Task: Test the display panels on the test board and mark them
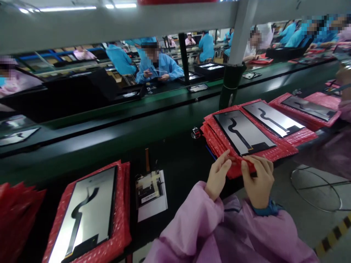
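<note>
My left hand point(218, 174) is at the near edge of a red bubble-wrap bag point(285, 149), its fingertips partly behind the red film. Beside it, my right hand point(259, 179) pinches the same edge between thumb and fingers. On top of this stack of bags lies a flat display panel point(251, 128), grey-white with a black curved ribbon cable. Just right of it is a second similar panel point(267, 115), also on red bubble wrap. Both hands come out of pink sleeves, and a blue band circles the right wrist.
To the left, another panel point(90, 204) lies on red bags, with more red bubble wrap point(18, 215) beyond. A small circuit part point(149, 188) rests on white paper. A green-wrapped post point(230, 86) stands behind the stacks. Co-workers sit across the line; a person's arm is at right.
</note>
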A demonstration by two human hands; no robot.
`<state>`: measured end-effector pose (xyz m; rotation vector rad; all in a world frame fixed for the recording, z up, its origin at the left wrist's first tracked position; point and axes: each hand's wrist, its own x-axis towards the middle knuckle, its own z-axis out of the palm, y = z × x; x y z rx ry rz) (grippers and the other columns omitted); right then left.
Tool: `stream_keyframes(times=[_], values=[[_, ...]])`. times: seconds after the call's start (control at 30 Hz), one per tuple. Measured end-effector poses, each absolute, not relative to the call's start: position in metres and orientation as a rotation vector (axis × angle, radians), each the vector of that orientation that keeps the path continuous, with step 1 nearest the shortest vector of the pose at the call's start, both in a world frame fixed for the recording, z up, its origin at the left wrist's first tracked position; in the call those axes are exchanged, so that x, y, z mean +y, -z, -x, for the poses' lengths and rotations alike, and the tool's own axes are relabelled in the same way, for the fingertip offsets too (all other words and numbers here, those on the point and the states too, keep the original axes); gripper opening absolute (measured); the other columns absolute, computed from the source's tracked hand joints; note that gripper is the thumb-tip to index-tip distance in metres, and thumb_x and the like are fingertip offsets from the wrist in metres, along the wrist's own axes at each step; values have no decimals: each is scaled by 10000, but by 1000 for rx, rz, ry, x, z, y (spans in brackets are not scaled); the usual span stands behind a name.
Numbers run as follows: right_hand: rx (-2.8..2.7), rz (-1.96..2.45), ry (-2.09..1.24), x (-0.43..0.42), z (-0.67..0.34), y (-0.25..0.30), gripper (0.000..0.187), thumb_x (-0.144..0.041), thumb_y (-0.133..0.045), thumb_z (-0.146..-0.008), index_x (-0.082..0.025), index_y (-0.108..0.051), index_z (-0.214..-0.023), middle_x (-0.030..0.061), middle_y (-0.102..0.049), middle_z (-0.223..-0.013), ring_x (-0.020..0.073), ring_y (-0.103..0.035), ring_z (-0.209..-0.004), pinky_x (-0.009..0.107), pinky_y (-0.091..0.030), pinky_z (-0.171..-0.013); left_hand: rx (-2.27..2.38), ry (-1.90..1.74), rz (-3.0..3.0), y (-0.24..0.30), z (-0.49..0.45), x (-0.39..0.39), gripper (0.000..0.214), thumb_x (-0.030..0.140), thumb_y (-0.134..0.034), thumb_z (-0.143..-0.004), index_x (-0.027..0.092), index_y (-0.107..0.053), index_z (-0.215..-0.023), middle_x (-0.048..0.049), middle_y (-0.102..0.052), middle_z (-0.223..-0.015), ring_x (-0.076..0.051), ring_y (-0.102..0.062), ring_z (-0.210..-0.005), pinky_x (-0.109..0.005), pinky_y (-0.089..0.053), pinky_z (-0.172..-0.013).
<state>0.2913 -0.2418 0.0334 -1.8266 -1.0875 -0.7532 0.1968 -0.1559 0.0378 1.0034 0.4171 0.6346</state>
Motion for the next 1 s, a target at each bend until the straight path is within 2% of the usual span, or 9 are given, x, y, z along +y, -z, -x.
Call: stream_keyframes(times=[0.27, 0.43, 0.63, 0.77, 0.9, 1.0], values=[[-1201, 1952, 693, -257, -296, -45, 176, -281, -589, -944, -138, -692, -945, 78, -689, -924, 213, -594, -896, 361, -505, -869, 427, -618, -896, -43, -200, -152, 544, 403, -738, -789, 155, -596, -1252, -70, -723, -1014, -191, -691, -906, -352, -468, -940], [-1356, 2069, 621, -264, -299, -50, 345, -406, -526, -971, -110, -685, -1050, 117, -675, -1067, 254, -580, -989, 413, -479, -924, 463, -586, -855, -45, -205, -151, 382, 404, -745, -763, 144, -682, -1035, -56, -709, -921, -183, -662, -863, -332, -477, -866], [-1219, 2014, 717, -258, -299, -54, 201, -292, -551, -963, -154, -684, -904, 72, -694, -906, 216, -566, -866, 370, -471, -832, 471, -551, -833, -48, -208, -151, 401, 496, -778, -720, 136, -694, -875, -52, -698, -836, -191, -654, -837, -308, -481, -781], [-1427, 1848, 739, -248, -282, -60, 145, -190, -524, -967, -194, -664, -932, 38, -717, -945, 198, -579, -908, 381, -455, -883, 434, -492, -718, -57, -207, -149, 502, 602, -791, -673, 146, -668, -845, -12, -659, -745, -141, -629, -708, -263, -495, -678], [-1748, 1677, 738, -246, -259, -62, 214, -130, -527, -949, -264, -681, -1013, -33, -737, -996, 189, -590, -963, 392, -454, -989, 508, -531, -693, -65, -191, -145, 435, 422, -901, -570, 146, -661, -805, 29, -626, -665, -82, -579, -599, -207, -483, -619], [-1772, 1604, 653, -255, -245, -59, 226, -154, -618, -902, -272, -674, -1086, -35, -737, -1034, 204, -608, -996, 398, -493, -990, 676, -613, -674, -56, -158, -144, 390, 411, -873, -595, 170, -670, -824, 7, -673, -716, -131, -653, -660, -253, -538, -664]])
